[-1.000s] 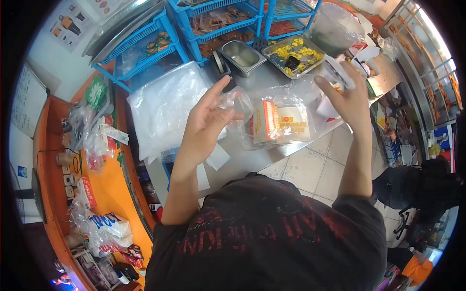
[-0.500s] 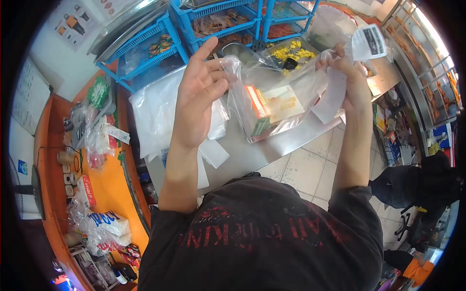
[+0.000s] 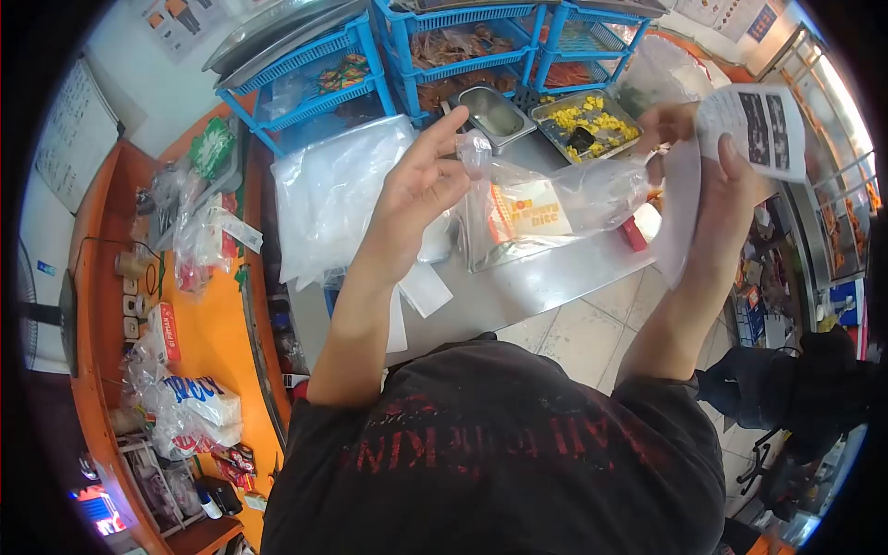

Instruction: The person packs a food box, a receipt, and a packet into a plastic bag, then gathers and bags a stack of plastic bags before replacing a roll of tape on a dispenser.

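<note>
A clear plastic bag (image 3: 606,190) stretches between my two hands, low over the steel table. Inside it is a food packet (image 3: 536,211) with orange and white print. My left hand (image 3: 421,199) pinches the bag's left corner between thumb and curled fingers, its index finger extended. On the other side, my right hand (image 3: 712,153) is closed around a printed slip (image 3: 763,129) and a plain pale sheet (image 3: 680,213). The bag's gathered right end reaches toward that hand; whether its fingers grip it too is hidden.
A stack of clear bags (image 3: 333,203) lies left on the steel table (image 3: 518,296). Behind stand a metal tray of yellow pieces (image 3: 592,120), a steel pan (image 3: 495,116) and blue racks (image 3: 462,65). An orange counter (image 3: 208,324) is at left, a display case (image 3: 823,148) at right.
The bag has gone from hanging wide between my hands to lower and flatter, its right end bunched. My right hand has moved right and down, turning the printed slip. The head view has shifted.
</note>
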{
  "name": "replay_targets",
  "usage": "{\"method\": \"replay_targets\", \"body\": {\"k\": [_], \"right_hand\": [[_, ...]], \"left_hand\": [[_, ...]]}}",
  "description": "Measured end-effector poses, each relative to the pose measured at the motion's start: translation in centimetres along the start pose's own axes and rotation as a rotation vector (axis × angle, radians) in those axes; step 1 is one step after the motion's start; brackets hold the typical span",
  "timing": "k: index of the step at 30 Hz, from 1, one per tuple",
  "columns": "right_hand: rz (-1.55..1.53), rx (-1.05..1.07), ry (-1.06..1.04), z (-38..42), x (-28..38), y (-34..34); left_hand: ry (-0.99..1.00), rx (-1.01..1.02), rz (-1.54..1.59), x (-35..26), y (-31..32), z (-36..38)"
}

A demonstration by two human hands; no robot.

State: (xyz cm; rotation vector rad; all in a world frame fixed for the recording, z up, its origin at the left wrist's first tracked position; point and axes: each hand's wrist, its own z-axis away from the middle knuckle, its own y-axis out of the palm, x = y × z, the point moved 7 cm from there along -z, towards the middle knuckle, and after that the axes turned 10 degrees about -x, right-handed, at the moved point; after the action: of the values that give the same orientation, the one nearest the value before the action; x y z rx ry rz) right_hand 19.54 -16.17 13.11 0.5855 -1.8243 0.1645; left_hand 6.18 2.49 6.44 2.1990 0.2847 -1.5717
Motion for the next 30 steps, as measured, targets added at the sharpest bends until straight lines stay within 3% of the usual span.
{"method": "replay_targets", "body": {"k": [1, 3, 5, 7, 10, 11, 12, 13, 15, 17, 19, 20, 21, 22, 23, 24, 25, 26, 28, 29, 30], "right_hand": [[-0.200, 0.120, 0.094, 1.0, -0.1, 1.5], [-0.069, 0.256, 0.088, 2.8, -2.2, 3.7], [0.394, 0.646, 0.067, 5.5, -9.2, 4.5], [0.263, 0.834, 0.477, 9.9, -10.3, 8.5], [0.054, 0.763, 0.614, 13.9, -15.8, 10.6], [0.038, 0.621, 0.673, 14.0, -17.3, 10.2], [0.022, 0.473, 0.727, 13.9, -18.0, 9.9], [0.026, 0.467, 0.726, 14.1, -17.8, 10.4], [0.083, 0.406, 0.500, 13.4, -15.9, 10.9], [0.253, 0.193, 0.144, 12.1, -9.3, 9.5], [-0.145, -0.290, -0.038, 11.0, -7.1, 4.4], [-0.135, -0.175, -0.168, 10.0, -4.3, 3.3], [-0.121, -0.056, -0.295, 9.1, -1.5, 2.4], [-0.196, -0.155, -0.304, 8.6, -1.4, 0.5], [-0.272, -0.253, -0.316, 8.2, -1.5, -0.8], [-0.194, -0.598, -0.334, 8.3, -1.9, -2.4], [-0.192, -0.607, -0.349, 8.2, -1.9, -2.0], [0.014, -0.587, -0.453, 8.2, -1.0, -1.1], [0.261, -0.527, -0.636, 7.8, -1.0, 0.2], [0.299, -0.444, -0.593, 7.6, -1.3, 1.3], [0.283, -0.341, -0.480, 7.1, -2.4, 2.3]], "left_hand": [[0.003, -0.003, -0.004, 0.1, -0.1, 0.1], [-0.053, 0.009, 0.078, 0.5, -0.5, 0.5], [-0.045, -0.009, 0.020, 0.2, -1.3, 1.0], [-0.041, -0.032, -0.035, -0.2, -2.7, 1.6], [-0.137, -0.071, -0.454, 0.3, -6.7, 3.0], [-0.137, -0.073, -0.450, 0.5, -7.5, 3.8], [-0.199, 0.079, -0.512, 1.3, -7.2, 4.9], [-0.259, 0.234, -0.571, 2.2, -6.7, 6.2], [-0.262, 0.243, -0.481, 3.9, -5.3, 7.8], [-0.255, 0.258, -0.395, 5.3, -3.2, 7.8], [-0.039, -0.013, -0.302, 4.6, -2.2, 6.5], [-0.041, 0.002, -0.294, 4.4, -0.6, 6.1], [0.289, -0.165, -0.602, 1.5, 0.5, 5.4], [0.630, -0.339, -0.899, -0.9, 2.0, 5.6], [0.636, -0.330, -0.888, -0.6, 3.2, 4.6], [0.695, -0.323, -0.941, -0.4, 4.5, 3.4], [0.756, -0.315, -0.995, -0.4, 5.3, 2.5], [0.772, -0.306, -0.985, 0.0, 5.3, 1.6], [0.274, -0.152, -0.711, 4.2, 3.7, -1.1], [0.286, -0.136, -0.711, 4.7, 3.3, -1.2], [0.254, -0.172, -0.469, 5.2, 2.2, -1.3]]}}
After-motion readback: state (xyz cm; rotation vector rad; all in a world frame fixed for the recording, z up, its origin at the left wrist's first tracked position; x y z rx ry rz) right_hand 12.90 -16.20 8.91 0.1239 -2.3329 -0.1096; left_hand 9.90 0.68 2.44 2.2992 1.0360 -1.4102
